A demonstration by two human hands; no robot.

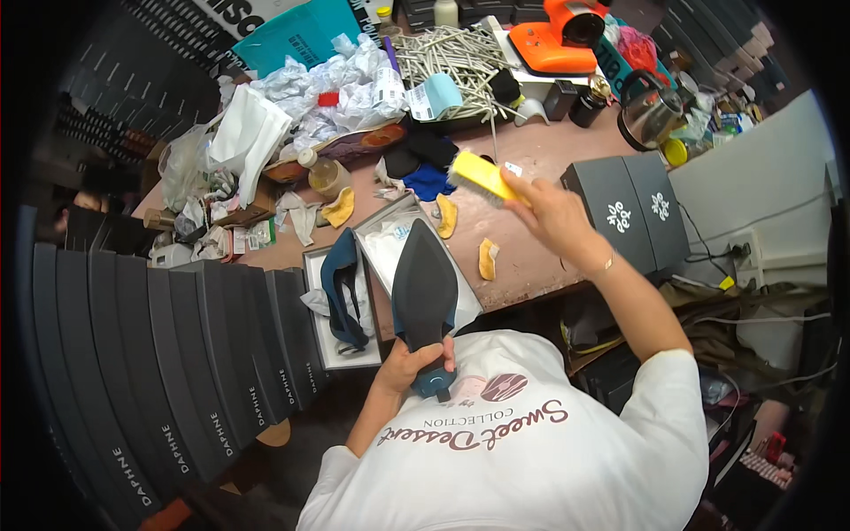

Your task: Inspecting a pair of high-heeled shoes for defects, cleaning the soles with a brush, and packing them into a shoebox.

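The shoe (425, 279) is held at the near edge of the bench (540, 265), its dark sole facing up and its pointed toe aimed away from the person. The left hand (418, 365) is closed around its heel end. The right hand (551, 217) grips a yellow brush (482, 179), raised to the right of the shoe and apart from it. To the left, a second blue shoe (334, 279) lies in an open box (361, 357); yellow scraps (488, 259) lie nearby.

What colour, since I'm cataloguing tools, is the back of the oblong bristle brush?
The brush back is yellow, clearest in the head view.
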